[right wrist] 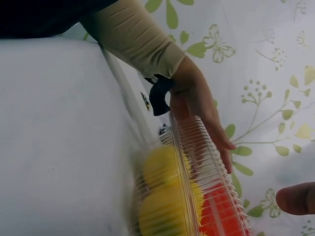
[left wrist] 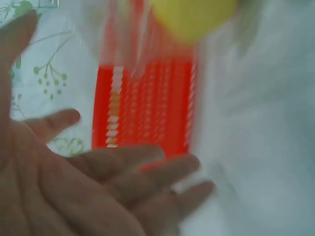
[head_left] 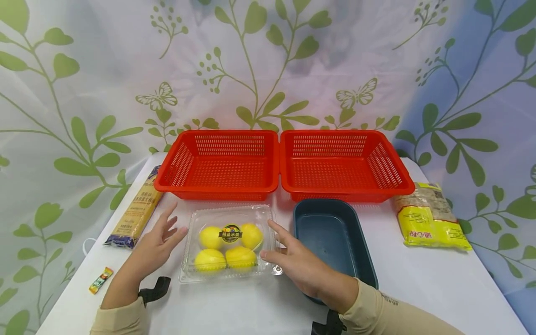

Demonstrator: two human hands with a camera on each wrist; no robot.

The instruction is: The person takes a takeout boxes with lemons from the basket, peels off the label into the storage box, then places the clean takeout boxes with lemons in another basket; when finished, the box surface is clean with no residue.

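A clear plastic clamshell box [head_left: 228, 209] with a dark fruit label sits in front of me, its lid down over several yellow fruits [head_left: 211, 259]. My left hand [head_left: 152, 246] is beside the box's left side, fingers spread and apart from it. Fingers of my right hand [head_left: 307, 267] reach to the box's right edge, thumb and forefinger spread and overlapping that edge in the head view. In the right wrist view the right thumb [right wrist: 298, 198] stands off from the box. One yellow fruit [left wrist: 194, 17] shows blurred above the left fingers in the left wrist view.
Two red plastic baskets [head_left: 217, 190] [head_left: 347, 190] stand side by side behind the box. A dark blue tray [head_left: 331, 237] lies under and beside my right forearm. Noodle pack [head_left: 140, 204] and small candy wrapper [head_left: 100, 280] lie left; a yellow food bag [head_left: 431, 216] lies right.
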